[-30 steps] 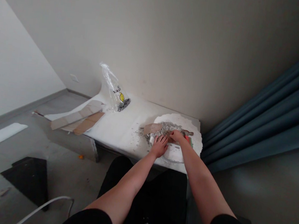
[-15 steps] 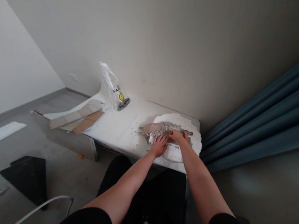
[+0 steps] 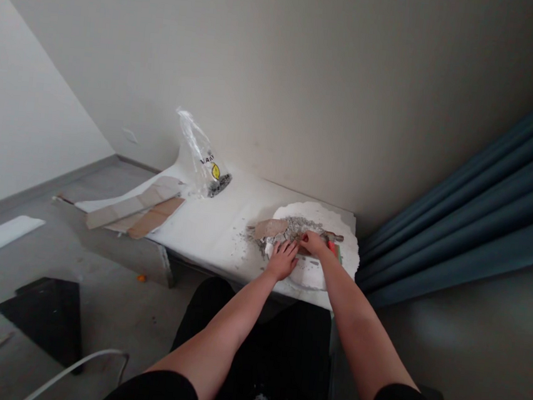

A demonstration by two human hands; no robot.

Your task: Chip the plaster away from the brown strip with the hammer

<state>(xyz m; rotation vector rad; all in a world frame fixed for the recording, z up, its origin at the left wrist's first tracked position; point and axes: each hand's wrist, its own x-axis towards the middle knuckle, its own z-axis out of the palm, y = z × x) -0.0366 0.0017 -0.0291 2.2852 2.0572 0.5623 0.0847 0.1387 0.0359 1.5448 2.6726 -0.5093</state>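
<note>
We see both hands down on the white scalloped plate (image 3: 339, 229) at the right end of the white table (image 3: 217, 226). Left hand (image 3: 282, 259) lies flat, palm down, fingers spread and pressed on the plate's near-left rim, beside the grey crumbly debris (image 3: 298, 226); it grasps nothing. Right hand (image 3: 313, 243) is curled, red-painted nails up, fingers closed round something narrow; a brownish tool tip (image 3: 333, 236) sticks out to its right over the debris, and a red-and-green edge shows just under the wrist. We cannot tell exactly what the tool is, too small. A brown cardboard scrap (image 3: 270, 228) lies on the plate's left rim, touching the debris.

Further left on the table: a clear plastic bag (image 3: 202, 156) with a yellow logo, standing up near the wall, and flat cardboard strips (image 3: 137, 213) hanging off the table's left end. Blue curtain (image 3: 482, 208) at right, well apart from the hands. Dark panel (image 3: 48, 317) on the floor at lower left.

Versus a second ago: hands sit in almost the same spot, both grips unchanged, left still flat, right still clenched. The whole view shifts slightly left and up; nothing on the table moves.
</note>
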